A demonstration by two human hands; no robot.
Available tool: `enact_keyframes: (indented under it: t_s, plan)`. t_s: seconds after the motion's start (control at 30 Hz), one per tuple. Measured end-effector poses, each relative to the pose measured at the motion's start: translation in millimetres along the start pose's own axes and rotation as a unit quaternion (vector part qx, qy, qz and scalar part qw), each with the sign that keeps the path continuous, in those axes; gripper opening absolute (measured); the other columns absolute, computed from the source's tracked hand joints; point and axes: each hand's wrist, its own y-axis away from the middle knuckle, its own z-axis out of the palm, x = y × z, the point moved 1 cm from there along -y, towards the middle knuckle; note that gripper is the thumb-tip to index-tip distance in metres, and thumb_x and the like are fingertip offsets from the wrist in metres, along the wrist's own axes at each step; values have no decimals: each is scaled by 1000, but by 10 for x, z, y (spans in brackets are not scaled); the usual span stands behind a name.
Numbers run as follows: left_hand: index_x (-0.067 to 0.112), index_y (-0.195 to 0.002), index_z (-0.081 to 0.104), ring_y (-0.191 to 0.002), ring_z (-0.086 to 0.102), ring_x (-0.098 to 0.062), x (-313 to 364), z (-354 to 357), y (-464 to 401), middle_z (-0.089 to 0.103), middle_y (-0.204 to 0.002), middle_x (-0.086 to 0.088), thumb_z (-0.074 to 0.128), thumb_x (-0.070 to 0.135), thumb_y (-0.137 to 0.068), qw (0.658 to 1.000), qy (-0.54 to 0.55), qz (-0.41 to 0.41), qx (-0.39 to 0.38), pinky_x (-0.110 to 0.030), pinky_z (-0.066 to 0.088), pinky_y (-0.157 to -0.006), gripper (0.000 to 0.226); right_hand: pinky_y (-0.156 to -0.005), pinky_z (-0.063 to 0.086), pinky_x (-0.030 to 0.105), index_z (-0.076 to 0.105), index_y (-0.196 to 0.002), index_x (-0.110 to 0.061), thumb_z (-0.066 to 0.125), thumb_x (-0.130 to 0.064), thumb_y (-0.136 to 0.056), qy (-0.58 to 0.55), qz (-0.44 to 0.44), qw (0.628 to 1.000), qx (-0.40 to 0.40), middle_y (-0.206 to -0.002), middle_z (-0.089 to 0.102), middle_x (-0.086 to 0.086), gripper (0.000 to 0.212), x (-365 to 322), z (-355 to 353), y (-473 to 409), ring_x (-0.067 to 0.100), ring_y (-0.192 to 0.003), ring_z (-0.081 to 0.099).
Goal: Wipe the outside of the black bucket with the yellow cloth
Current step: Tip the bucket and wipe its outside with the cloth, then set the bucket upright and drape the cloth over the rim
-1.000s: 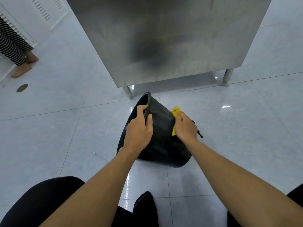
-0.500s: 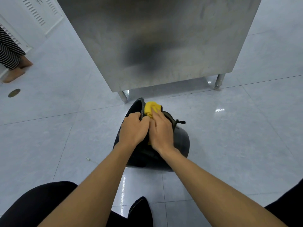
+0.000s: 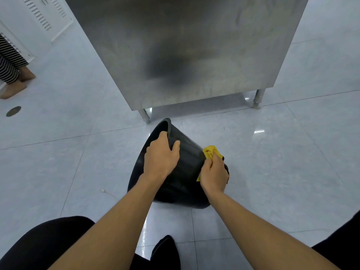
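A glossy pale grey tiled floor fills the scene, crossed by dark grout lines. On it, near the middle, the black bucket is tipped on its side, its open mouth turned left and far, its base toward the right and near. The left hand grips the rim: fingers curl over the edge into the mouth while the thumb presses on the outer wall. The right hand is closed around the yellow cloth, fingers bunched together and pinching it against the bucket's outer wall on the right side (a strip of cloth also shows below the hand). No brand, label or writing can be read on the bucket or cloth.

Just beyond the bucket stands a stainless steel cabinet on short metal legs, its near left leg close to the bucket's rim. At far left a white wall panel with vent slots rises beside another person's striped trouser leg and bare feet. A round floor drain lies well apart on the left, and a thin white cable lies on the tiles near the bucket's left side. The wearer's black-clad knees and a dark shoe frame the near edge. Open tile stretches to the right and left of the bucket.
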Motion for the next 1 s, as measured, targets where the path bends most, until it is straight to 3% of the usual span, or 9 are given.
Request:
enact_keyframes:
  t_s: [0.17,0.27,0.43,0.53,0.63,0.73,0.87,1.0]
  plan:
    - [19,-98,51,-72,55,-12,-38,-2,-41,57,-84,6,58,39,-95,1000,8,21,9,-31,52,-68,22,-92,47,32,56,-138,-30,46,-32,-101,-65,-18,996,-58,-120,63,-10,39,-201,21,-2,13,-106,57]
    - [18,-92,48,-64,56,-13,-5,11,-30,58,-77,5,59,35,-95,996,-4,86,-5,-33,49,-59,20,-91,52,29,65,-129,-31,62,-33,-95,-163,-6,984,-74,-118,69,-10,35,-339,-13,-89,10,-105,63]
    - [21,-94,38,-64,55,-27,-26,148,83,58,-75,2,53,28,-98,975,-107,174,-91,-36,40,-56,16,-73,43,2,70,-112,-28,76,-21,-85,-254,4,967,21,-109,66,-12,28,-494,-160,-215,-2,-98,59]
    - [20,-97,37,-62,55,-32,-84,242,98,58,-74,1,50,28,-99,962,-158,195,-107,-40,44,-54,15,-81,47,12,64,-102,-27,77,-15,-82,-258,-26,964,60,-108,63,-7,27,-581,-237,-268,2,-102,58]
    - [21,-97,35,-59,54,-31,-72,338,140,53,-72,4,50,27,-99,957,-159,210,-123,-41,46,-53,16,-88,49,24,56,-100,-32,72,-4,-79,-250,-46,963,88,-108,60,-7,39,-615,-306,-296,0,-101,56]
    - [21,-102,38,-61,55,-30,-69,456,172,56,-77,4,49,27,-99,955,-148,221,-130,-40,46,-52,13,-87,51,22,49,-103,-44,74,-6,-79,-253,-72,959,102,-106,59,-11,52,-626,-354,-307,-1,-99,58]
    - [22,-107,40,-66,59,-30,-91,579,189,61,-84,-1,53,20,-97,947,-150,230,-167,-41,49,-55,16,-81,48,11,52,-132,-27,78,-8,-78,-228,-126,960,105,-108,54,-6,63,-645,-364,-340,4,-98,59]
    - [23,-103,44,-71,60,-31,-125,694,165,62,-85,-3,56,19,-92,944,-127,210,-221,-48,55,-63,17,-79,46,7,67,-114,-20,78,-5,-76,-187,-196,956,111,-111,51,-7,42,-699,-390,-334,0,-96,59]
